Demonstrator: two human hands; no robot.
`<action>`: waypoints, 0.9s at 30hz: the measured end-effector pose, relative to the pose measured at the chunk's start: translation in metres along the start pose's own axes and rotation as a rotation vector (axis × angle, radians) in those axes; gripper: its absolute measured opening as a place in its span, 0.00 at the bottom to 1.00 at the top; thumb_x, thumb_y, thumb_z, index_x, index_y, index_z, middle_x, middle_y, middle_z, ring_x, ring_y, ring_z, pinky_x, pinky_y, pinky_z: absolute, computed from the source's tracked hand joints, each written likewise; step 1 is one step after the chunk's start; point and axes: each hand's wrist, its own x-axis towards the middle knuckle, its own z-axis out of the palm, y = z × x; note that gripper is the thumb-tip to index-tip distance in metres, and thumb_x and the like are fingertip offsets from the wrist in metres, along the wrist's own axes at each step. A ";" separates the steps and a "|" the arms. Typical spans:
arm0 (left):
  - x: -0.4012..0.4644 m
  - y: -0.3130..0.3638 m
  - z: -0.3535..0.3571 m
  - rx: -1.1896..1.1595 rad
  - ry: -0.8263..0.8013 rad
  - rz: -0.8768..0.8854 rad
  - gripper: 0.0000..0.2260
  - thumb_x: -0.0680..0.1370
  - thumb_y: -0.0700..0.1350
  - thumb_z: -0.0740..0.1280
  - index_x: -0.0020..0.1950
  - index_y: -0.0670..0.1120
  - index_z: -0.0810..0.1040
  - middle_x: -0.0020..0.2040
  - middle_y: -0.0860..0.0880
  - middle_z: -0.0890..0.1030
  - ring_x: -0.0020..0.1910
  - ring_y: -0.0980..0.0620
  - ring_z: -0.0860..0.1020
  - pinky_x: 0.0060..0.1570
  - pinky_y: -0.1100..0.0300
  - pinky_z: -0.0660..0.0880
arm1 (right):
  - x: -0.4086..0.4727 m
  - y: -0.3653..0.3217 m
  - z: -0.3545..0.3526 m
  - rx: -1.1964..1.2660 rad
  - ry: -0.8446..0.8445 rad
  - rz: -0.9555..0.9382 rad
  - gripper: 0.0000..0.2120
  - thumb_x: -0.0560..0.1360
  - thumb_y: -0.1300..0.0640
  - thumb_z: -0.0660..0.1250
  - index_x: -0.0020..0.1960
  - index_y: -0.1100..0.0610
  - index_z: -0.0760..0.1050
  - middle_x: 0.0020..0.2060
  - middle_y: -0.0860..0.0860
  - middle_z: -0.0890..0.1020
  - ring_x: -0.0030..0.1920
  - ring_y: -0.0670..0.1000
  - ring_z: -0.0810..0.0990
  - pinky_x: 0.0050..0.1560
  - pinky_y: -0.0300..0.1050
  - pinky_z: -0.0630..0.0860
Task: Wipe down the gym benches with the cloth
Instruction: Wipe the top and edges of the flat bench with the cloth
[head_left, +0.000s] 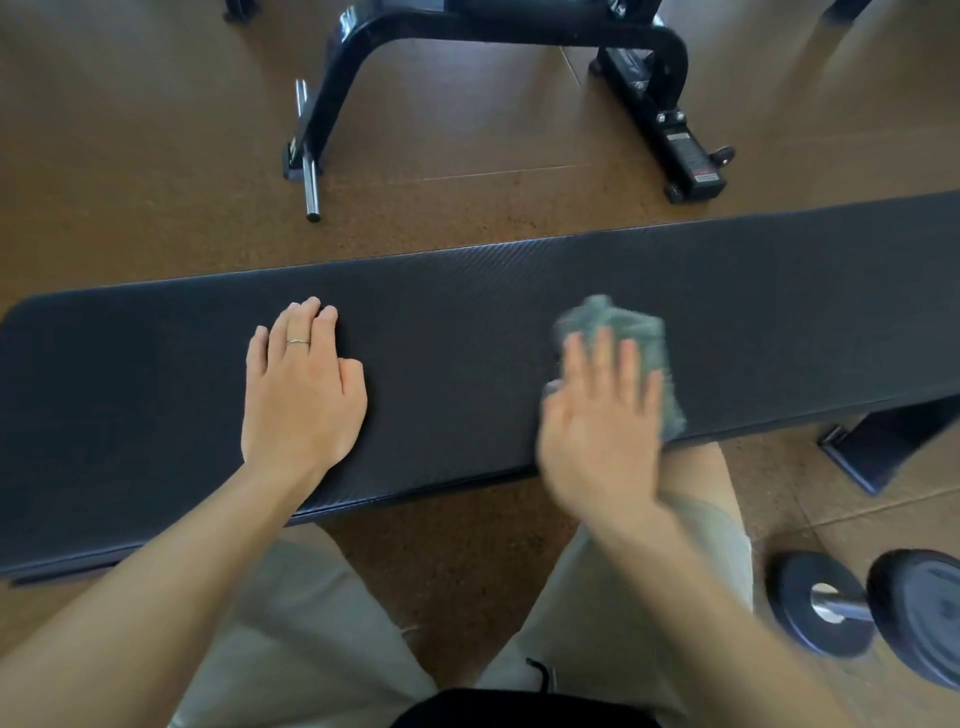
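With the right hand (602, 415) pressing flat-fingered on the cloth (623, 338) near the worktop (467, 322)'s near edge and the left hand (301, 384) resting flat beside, an overrunning stroke could drag the cloth off.

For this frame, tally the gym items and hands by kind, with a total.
Padded benches: 1, the flat bench
Cloths: 1, the grey-green cloth under the right hand
Dumbbells: 1, the dumbbell on the floor
Machine frames: 1, the black frame beyond the bench
Hands: 2, left hand flat on the bench, right hand pressing the cloth
Total: 6
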 end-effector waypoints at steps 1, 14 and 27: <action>0.000 0.000 0.000 0.000 0.001 -0.001 0.24 0.83 0.43 0.56 0.79 0.40 0.66 0.80 0.42 0.65 0.81 0.43 0.60 0.82 0.43 0.52 | -0.018 -0.030 0.006 0.031 -0.005 -0.112 0.30 0.81 0.47 0.48 0.81 0.53 0.60 0.81 0.55 0.59 0.81 0.60 0.55 0.79 0.65 0.51; 0.001 0.002 0.000 0.005 0.003 0.003 0.24 0.83 0.43 0.56 0.80 0.40 0.65 0.80 0.42 0.65 0.82 0.44 0.60 0.82 0.43 0.52 | 0.072 0.073 -0.017 0.027 -0.165 0.147 0.28 0.84 0.46 0.42 0.83 0.47 0.48 0.83 0.49 0.49 0.83 0.54 0.45 0.81 0.60 0.44; 0.001 0.002 0.001 0.005 0.007 -0.005 0.23 0.83 0.42 0.56 0.79 0.40 0.67 0.80 0.43 0.67 0.81 0.44 0.61 0.82 0.44 0.53 | 0.105 0.027 -0.007 -0.053 -0.113 -0.351 0.31 0.80 0.47 0.39 0.82 0.47 0.57 0.82 0.49 0.58 0.81 0.54 0.56 0.79 0.58 0.53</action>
